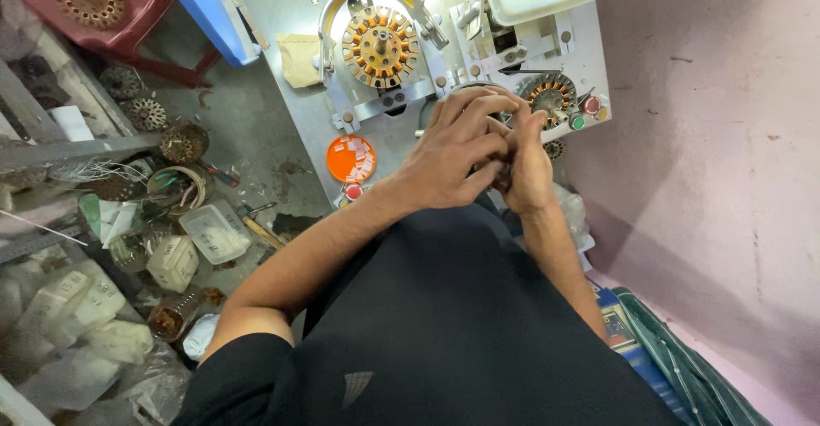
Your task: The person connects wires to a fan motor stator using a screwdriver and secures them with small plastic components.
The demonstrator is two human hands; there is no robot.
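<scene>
My left hand (pixel 457 148) and my right hand (pixel 528 166) are pressed together over the front of a grey winding machine (pixel 295 102). The fingers of both close around a small dark part that is almost hidden between them; what it is I cannot tell. A round stator with orange copper coils (pixel 380 46) sits clamped on the machine behind my hands. A second wound stator (pixel 551 95) lies just behind my right hand's fingers.
An orange lid with small white pieces (pixel 351 158) lies on the machine left of my hands. Red and green buttons (pixel 585 112) are at the right. The floor on the left holds plastic containers (pixel 213 232), bottles and rusty stators (pixel 145 114). A pink wall (pixel 717 136) stands to the right.
</scene>
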